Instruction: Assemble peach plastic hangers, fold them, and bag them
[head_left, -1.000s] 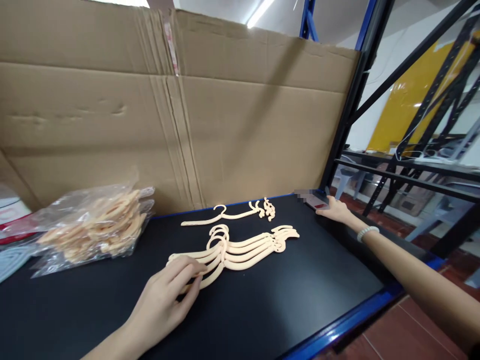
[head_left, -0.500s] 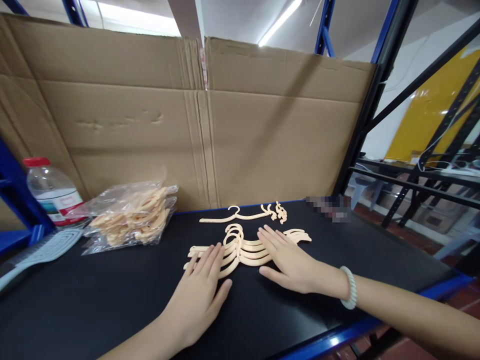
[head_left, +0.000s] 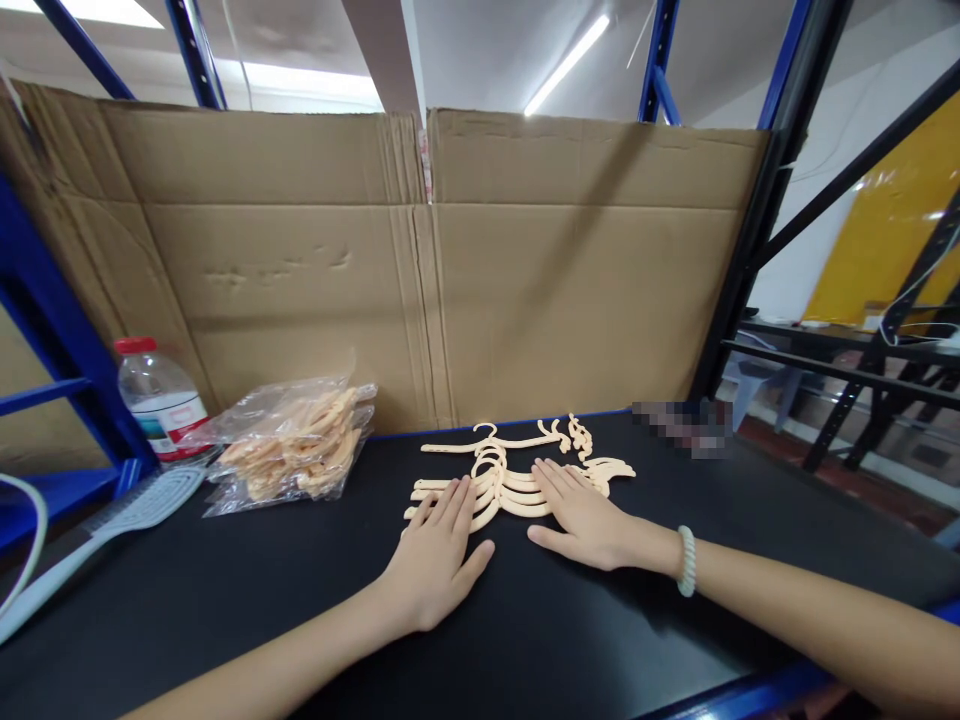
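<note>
Head view: I log the right hand (head_left: 592,520) now in from far right; it and the left hand (head_left: 431,565) lie flat, apart, on overlapping hangers (head_left: 525,511) mid-table (head_left: 570,640), partly covering both sides.

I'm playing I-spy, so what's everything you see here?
overlapping hangers: several, cream, table middle
single hanger: one, cream, behind them
small pieces: several, cream, beside its right end
plastic bag: at least one, clear, back left
bottle: one, clear, red-capped, left of bag
brush: one, pale blue, left
pixelated item: count, colour unclear, back right
tabletop: one, black, underneath
cardboard wall: one, brown, behind table
frame bars: several, blue and black, both sides
sheet: one, yellow, far right
bright lights: several, white, overhead
bracelet: one, pale, right wrist
left hand: one, bare, over hangers' left
right hand: one, bare, over hangers' right
</note>
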